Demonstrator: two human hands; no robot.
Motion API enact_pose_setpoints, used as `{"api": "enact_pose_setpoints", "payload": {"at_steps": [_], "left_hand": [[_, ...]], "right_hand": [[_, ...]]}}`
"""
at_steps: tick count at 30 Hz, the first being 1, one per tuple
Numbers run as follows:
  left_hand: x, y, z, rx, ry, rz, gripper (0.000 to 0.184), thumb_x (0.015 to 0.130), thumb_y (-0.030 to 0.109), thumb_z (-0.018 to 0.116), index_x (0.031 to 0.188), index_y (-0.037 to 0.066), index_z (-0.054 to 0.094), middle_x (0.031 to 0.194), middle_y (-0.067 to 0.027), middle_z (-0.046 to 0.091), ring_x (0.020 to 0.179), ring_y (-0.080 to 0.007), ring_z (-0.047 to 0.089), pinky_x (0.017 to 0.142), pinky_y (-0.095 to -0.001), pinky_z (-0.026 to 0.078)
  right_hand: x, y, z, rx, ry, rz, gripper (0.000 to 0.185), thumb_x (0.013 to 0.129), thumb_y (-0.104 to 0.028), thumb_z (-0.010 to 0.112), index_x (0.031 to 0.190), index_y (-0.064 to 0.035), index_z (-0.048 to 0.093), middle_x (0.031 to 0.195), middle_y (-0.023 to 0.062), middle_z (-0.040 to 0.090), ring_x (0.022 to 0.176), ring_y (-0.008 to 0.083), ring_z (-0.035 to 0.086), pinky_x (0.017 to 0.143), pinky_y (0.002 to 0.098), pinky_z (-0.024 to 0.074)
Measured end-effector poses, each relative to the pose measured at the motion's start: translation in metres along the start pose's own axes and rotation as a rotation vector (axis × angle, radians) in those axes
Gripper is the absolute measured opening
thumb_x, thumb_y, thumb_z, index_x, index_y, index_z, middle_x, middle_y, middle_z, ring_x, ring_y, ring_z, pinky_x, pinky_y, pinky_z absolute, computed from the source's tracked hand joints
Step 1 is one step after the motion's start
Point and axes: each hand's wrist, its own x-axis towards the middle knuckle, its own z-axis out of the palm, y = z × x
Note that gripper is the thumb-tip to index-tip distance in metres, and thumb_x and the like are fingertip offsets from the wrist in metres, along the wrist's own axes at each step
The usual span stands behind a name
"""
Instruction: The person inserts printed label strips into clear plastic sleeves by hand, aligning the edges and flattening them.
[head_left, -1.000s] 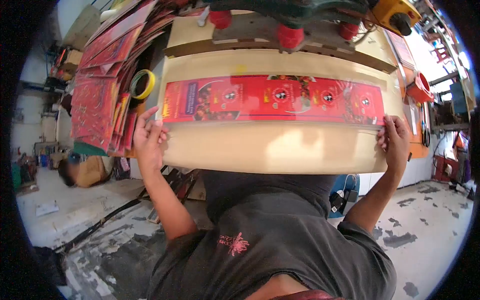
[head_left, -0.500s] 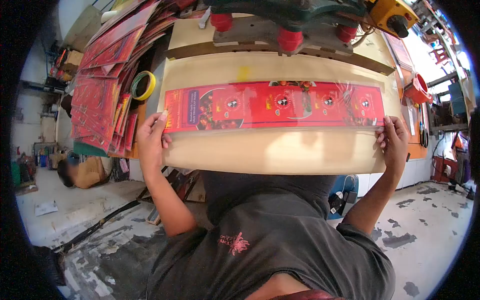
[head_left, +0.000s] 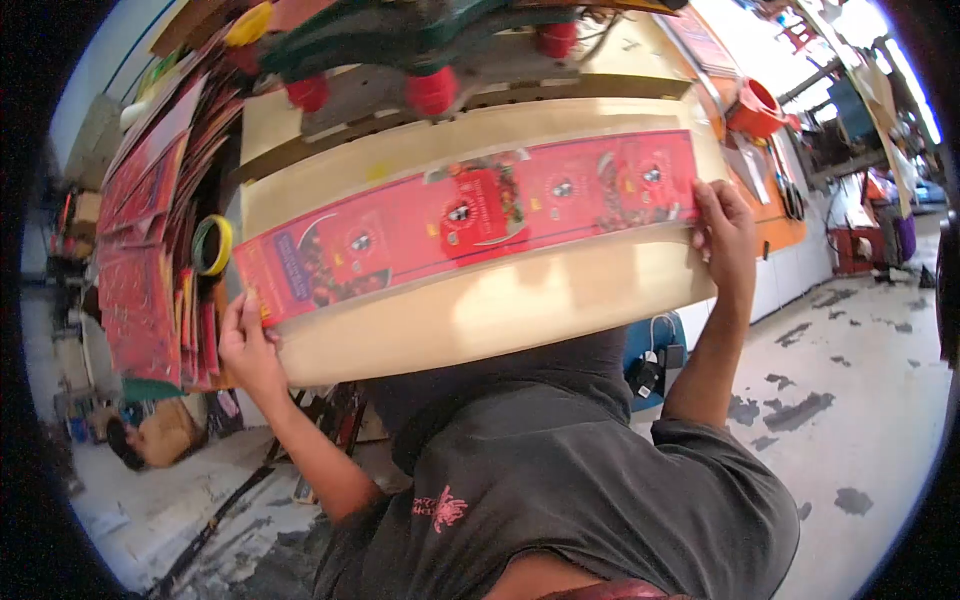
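Observation:
A long red printed sheet (head_left: 415,235), glossy and showing food pictures, stretches across a cream-coloured work surface (head_left: 560,305). My left hand (head_left: 252,345) pinches its lower left corner between thumb and fingers. At the opposite end, my right hand (head_left: 727,235) grips the right edge, thumb on top and fingers curled beneath. Between my hands the sheet stays spread out, lying over or just above the surface; I cannot tell which. Beyond it stands a dark green machine frame (head_left: 440,35) with red feet.
Many similar red sheets (head_left: 140,235) are piled at the left, beside a yellow tape roll (head_left: 212,246). To the right are a red container (head_left: 755,108) and scissors (head_left: 790,195). A person (head_left: 170,435) is low on the floor at the far left.
The view has tilted and shifted, so the sheet and surface now slope up to the right. Both hands keep their hold on the sheet's ends. Glare on the sheet has changed.

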Motion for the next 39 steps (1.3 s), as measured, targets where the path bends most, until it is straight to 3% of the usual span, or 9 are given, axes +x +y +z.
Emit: {"api": "enact_pose_setpoints", "payload": {"at_steps": [4,7,13,16,21,25,30,33,39], "left_hand": [[0.001,0.002,0.001,0.023,-0.002,0.011,0.029,0.103,0.024,0.062,0.116,-0.001,0.066,0.092,-0.0007,0.066,0.070,-0.0040,0.052,0.059,-0.0199,0.041],[0.002,0.008,0.002,0.268,0.021,0.204,0.042,0.103,0.031,0.060,0.120,-0.007,0.064,0.106,-0.0085,0.070,0.098,-0.0149,0.060,0.093,-0.0304,0.047],[0.014,0.006,-0.002,0.483,-0.055,0.225,0.042,0.104,0.028,0.058,0.129,-0.006,0.062,0.118,-0.0139,0.070,0.107,-0.0207,0.063,0.100,-0.0327,0.045],[0.010,0.024,0.011,0.476,-0.090,0.345,0.037,0.104,0.021,0.054,0.130,-0.004,0.063,0.125,-0.0147,0.068,0.117,-0.0229,0.060,0.106,-0.0329,0.040],[0.017,0.038,0.015,0.524,-0.225,0.361,0.035,0.105,0.020,0.052,0.134,0.002,0.063,0.129,-0.0140,0.067,0.118,-0.0209,0.060,0.105,-0.0324,0.041],[0.024,0.042,0.018,0.612,-0.306,0.315,0.035,0.107,0.020,0.049,0.137,0.005,0.061,0.130,-0.0138,0.068,0.115,-0.0197,0.063,0.102,-0.0315,0.044],[0.027,0.038,0.016,0.603,-0.308,0.366,0.036,0.107,0.022,0.049,0.135,0.005,0.062,0.130,-0.0146,0.068,0.119,-0.0211,0.063,0.101,-0.0324,0.044],[0.023,0.037,0.019,0.615,-0.266,0.377,0.036,0.107,0.022,0.049,0.135,0.004,0.063,0.131,-0.0155,0.067,0.120,-0.0225,0.063,0.102,-0.0333,0.045],[0.030,0.039,0.027,0.641,-0.189,0.448,0.037,0.107,0.024,0.049,0.134,0.002,0.063,0.130,-0.0168,0.067,0.120,-0.0258,0.064,0.102,-0.0348,0.045]], "right_hand": [[-0.003,-0.008,0.004,0.059,-0.010,0.006,0.021,0.101,-0.026,0.064,0.094,-0.0060,0.066,0.069,-0.0048,0.056,0.043,0.0019,0.043,0.038,0.0188,0.0288],[-0.003,-0.008,0.003,0.065,-0.026,0.015,0.023,0.100,-0.026,0.064,0.101,-0.0032,0.068,0.072,-0.0034,0.060,0.046,0.0022,0.045,0.040,0.0193,0.0314],[-0.004,-0.005,0.007,0.028,-0.002,0.016,0.024,0.101,-0.026,0.064,0.104,-0.0027,0.068,0.076,-0.0036,0.062,0.045,0.0012,0.044,0.039,0.0185,0.0303],[-0.004,-0.007,0.009,-0.001,0.004,0.037,0.022,0.099,-0.021,0.066,0.107,-0.0002,0.069,0.068,-0.0012,0.059,0.054,0.0029,0.049,0.046,0.0226,0.0400],[-0.005,-0.028,0.020,-0.504,0.113,-0.211,0.023,0.097,-0.018,0.064,0.117,-0.0136,0.071,0.084,0.0162,0.072,0.072,0.0258,0.071,0.069,0.0366,0.0536],[0.006,-0.014,0.020,-0.591,0.140,-0.379,0.025,0.096,-0.021,0.065,0.120,-0.0190,0.073,0.078,0.0138,0.068,0.069,0.0207,0.065,0.068,0.0339,0.0511],[0.007,-0.020,0.020,-0.745,0.109,-0.277,0.025,0.096,-0.026,0.065,0.117,-0.0175,0.075,0.096,0.0145,0.074,0.083,0.0261,0.072,0.075,0.0348,0.0528],[0.009,-0.018,0.021,-0.729,0.113,-0.308,0.025,0.097,-0.031,0.062,0.114,-0.0189,0.075,0.098,0.0149,0.074,0.088,0.0335,0.071,0.078,0.0432,0.0531],[0.021,-0.014,0.022,-0.725,0.125,-0.472,0.025,0.098,-0.029,0.061,0.116,-0.0169,0.074,0.095,0.0142,0.073,0.088,0.0335,0.069,0.078,0.0445,0.0514]]}}
